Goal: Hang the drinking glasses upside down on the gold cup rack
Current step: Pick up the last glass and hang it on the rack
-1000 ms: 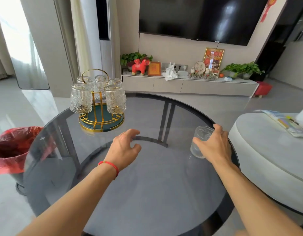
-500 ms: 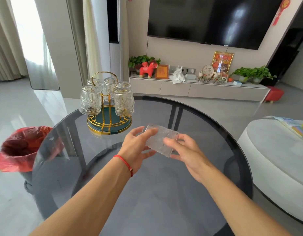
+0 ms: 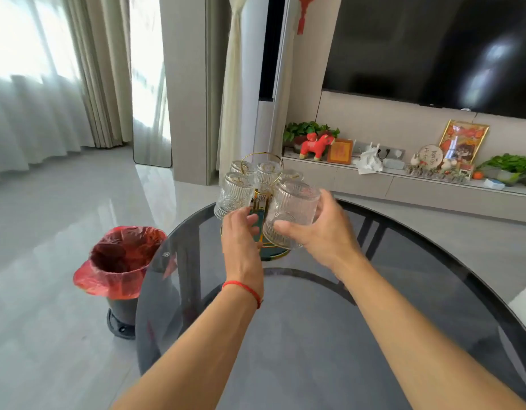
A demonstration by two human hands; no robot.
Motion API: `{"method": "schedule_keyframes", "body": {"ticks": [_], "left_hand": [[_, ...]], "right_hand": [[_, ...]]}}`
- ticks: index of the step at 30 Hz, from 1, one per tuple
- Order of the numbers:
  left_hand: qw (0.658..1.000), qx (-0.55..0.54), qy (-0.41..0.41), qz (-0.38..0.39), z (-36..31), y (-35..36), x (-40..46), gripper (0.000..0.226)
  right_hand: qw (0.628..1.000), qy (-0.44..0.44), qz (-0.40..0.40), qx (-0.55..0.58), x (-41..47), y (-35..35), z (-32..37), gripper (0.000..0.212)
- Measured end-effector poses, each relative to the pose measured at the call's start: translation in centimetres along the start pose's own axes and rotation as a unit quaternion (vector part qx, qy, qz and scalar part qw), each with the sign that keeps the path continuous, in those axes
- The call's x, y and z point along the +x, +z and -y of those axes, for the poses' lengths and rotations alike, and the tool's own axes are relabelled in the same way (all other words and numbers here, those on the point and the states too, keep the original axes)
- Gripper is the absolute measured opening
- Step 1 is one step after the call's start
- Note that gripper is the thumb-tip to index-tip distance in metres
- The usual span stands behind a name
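R hand (image 3: 323, 235) gripped an upside-down ribbed glass (image 3: 292, 216) at the gold cup rack (image 3: 263, 202). L hand (image 3: 241, 232), fingers loosely curled, touched rack's base just left of it. Other glasses (image 3: 233, 195) hung beyond, w/ glass table (image 3: 315, 335) below.

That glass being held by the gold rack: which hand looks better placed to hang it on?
The right hand, probably. It already grips the upside-down glass right beside the gold rack. The left hand holds no glass and rests by the rack's base, better suited to steadying it.
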State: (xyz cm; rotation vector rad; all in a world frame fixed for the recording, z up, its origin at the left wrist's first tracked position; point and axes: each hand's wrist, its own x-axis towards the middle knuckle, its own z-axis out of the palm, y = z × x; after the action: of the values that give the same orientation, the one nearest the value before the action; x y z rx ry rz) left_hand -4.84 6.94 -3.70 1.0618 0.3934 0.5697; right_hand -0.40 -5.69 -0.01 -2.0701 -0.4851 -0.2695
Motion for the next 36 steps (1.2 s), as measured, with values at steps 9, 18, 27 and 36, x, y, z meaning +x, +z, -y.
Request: {"method": "schedule_keyframes", "body": {"ticks": [9, 18, 27, 36], "left_hand": [[0.991, 0.01, -0.089, -0.098, 0.4, -2.7, 3.0, 0.035], [0.989, 0.031, -0.096, -0.112, 0.3, -3.5, 3.6, 0.009], [0.989, 0.054, -0.087, -0.108, 0.5, -3.8, 3.7, 0.02], [0.991, 0.068, -0.06, -0.097, 1.1, -3.7, 3.6, 0.032]], "right_hand": [[0.991, -0.07, -0.098, -0.055, 6.2, 4.5, 2.0, 0.078], [0.987, -0.051, -0.077, -0.131, 7.6, 6.9, 0.5, 0.087], [0.953, -0.118, -0.085, -0.264, 7.2, 8.9, -1.4, 0.084], [0.943, -0.132, -0.082, -0.295, 7.5, 9.3, -1.8, 0.073]]}}
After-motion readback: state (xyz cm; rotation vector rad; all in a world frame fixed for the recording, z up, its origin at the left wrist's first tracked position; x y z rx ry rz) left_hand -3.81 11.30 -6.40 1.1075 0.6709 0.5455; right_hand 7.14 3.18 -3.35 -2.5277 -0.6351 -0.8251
